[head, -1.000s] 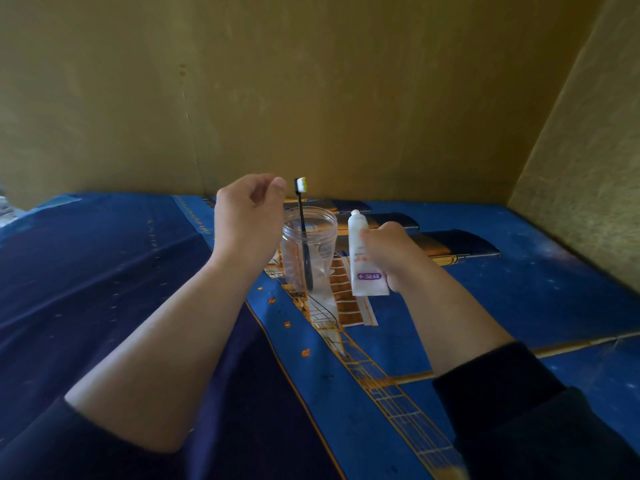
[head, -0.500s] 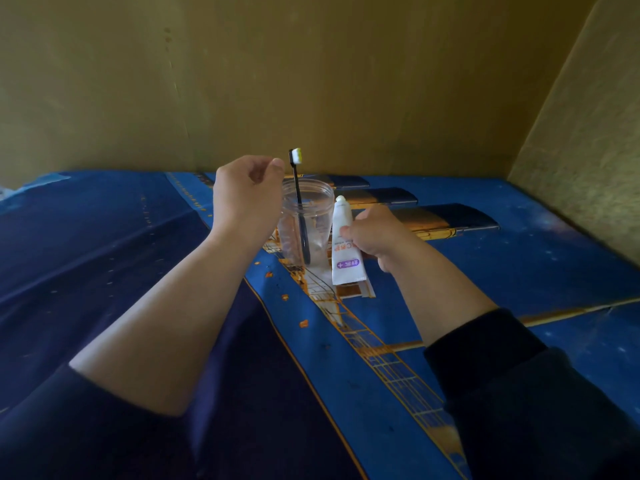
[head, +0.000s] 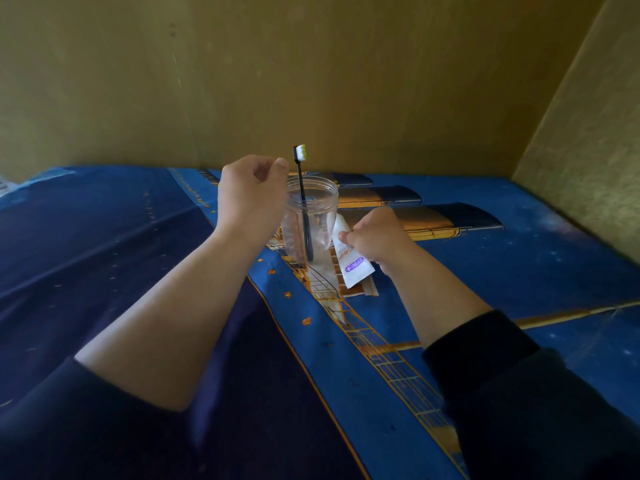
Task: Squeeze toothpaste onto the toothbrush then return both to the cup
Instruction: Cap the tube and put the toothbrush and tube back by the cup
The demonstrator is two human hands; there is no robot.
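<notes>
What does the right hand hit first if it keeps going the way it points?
Likely the cup: the right hand, gripping the tube, points forward-left at the cup's wall, just beside it. Depth is unclear from one view.

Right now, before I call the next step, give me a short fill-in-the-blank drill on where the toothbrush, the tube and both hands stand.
1. The toothbrush stands in the clear cup with its bristle end pointing ____.
2. The toothpaste tube is held by the ____ hand.
3. The tube is ____ the cup, not in it.
4. The left hand is next to the cup and holds ____.

Missing words: up; right; beside; nothing
</notes>
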